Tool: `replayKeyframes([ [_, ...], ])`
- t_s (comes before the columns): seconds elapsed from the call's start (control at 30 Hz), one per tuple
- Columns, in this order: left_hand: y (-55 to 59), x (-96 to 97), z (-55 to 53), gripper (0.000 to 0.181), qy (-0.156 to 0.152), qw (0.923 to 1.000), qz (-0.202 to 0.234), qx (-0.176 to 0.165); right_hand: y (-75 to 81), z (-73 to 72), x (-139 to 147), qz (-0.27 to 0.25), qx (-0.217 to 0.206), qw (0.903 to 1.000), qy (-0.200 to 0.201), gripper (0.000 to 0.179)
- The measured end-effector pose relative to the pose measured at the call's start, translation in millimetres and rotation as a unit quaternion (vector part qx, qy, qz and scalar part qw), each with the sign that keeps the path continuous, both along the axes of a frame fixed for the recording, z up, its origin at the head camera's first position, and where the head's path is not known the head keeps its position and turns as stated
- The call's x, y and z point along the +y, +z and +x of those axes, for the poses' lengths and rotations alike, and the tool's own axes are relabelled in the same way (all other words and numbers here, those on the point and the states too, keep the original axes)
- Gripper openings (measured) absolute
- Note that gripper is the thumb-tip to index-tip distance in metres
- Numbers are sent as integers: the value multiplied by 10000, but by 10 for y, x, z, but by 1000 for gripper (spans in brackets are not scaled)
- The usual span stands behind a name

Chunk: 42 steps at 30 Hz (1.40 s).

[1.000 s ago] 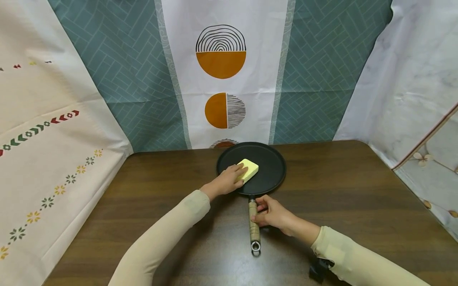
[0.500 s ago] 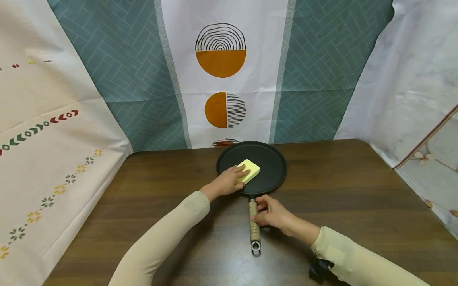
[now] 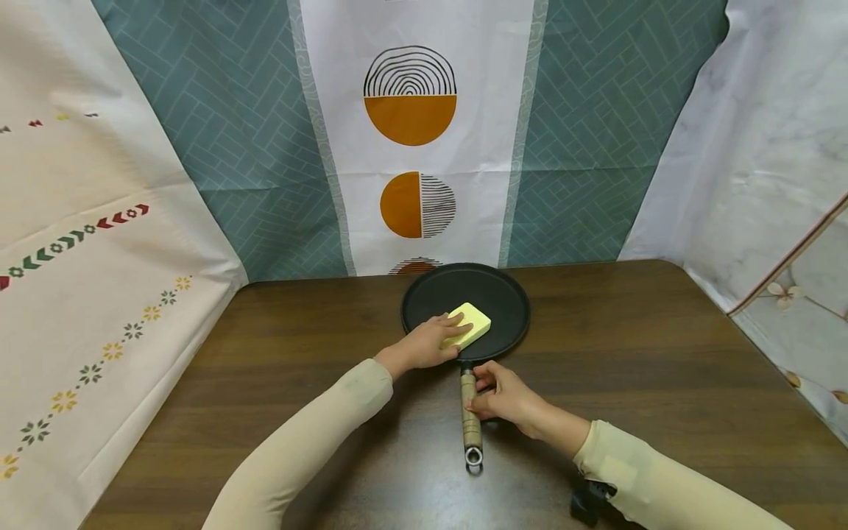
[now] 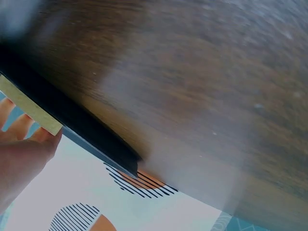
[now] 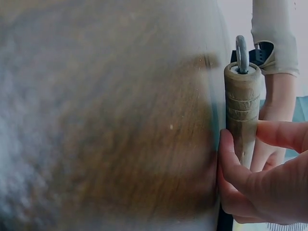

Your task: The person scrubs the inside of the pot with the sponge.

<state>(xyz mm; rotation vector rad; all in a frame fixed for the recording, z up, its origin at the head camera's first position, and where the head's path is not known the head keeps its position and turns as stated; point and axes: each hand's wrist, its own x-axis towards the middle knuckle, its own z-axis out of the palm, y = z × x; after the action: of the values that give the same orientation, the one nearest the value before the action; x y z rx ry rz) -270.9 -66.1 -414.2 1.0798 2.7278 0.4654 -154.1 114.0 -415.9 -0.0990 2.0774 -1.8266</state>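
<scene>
A black flat frying pan (image 3: 500, 294) lies near the table's far edge, its wood-look handle (image 3: 471, 430) pointing toward me. On its surface sits a pale yellow sponge (image 3: 475, 322). My left hand (image 3: 425, 344) holds the sponge from the left, fingers spread over its top and thumb at its near side. In the left wrist view the sponge (image 4: 31, 108) shows flat against the pan (image 4: 79, 118). My right hand (image 3: 510, 401) grips the handle from the right; the right wrist view shows thumb and fingers on opposite sides of the handle (image 5: 242, 96), below its metal hanging ring (image 5: 241, 54).
The brown wooden table (image 3: 629, 353) extends to both sides of the pan. Patterned cloth (image 3: 424, 162) hangs right behind the far edge, with more cloth along the left and right. A small black device (image 3: 588, 502) sits under the right sleeve.
My left hand has slid the sponge a little to the right and toward me across the pan. The right hand and the pan have stayed in place.
</scene>
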Motion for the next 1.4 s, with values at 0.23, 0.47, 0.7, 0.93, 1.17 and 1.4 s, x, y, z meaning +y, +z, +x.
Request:
replayKeyframes([
  [0.23,-23,29,7,50,-82,10000,-37,25,5,-9,-17,63,-49,9999,-76,56],
  [0.47,-12,89,-10,46,-402,9991,-23,-90,23,-13,-19,199,-124,9995,-188,56],
  [0.7,-2,135,-27,46,-672,9976,-78,-177,24,-16,-32,199,-137,9996,-150,55],
  [0.93,12,196,-5,46,-704,9973,-108,-190,27,-8,-35,154,-156,9995,-231,55],
  [1.17,8,309,13,47,-674,9974,-242,-26,26,5,-39,148,-125,9997,-158,56],
  [1.4,3,438,36,46,-505,9976,-394,261,22,9,-29,171,-63,9997,-152,56],
])
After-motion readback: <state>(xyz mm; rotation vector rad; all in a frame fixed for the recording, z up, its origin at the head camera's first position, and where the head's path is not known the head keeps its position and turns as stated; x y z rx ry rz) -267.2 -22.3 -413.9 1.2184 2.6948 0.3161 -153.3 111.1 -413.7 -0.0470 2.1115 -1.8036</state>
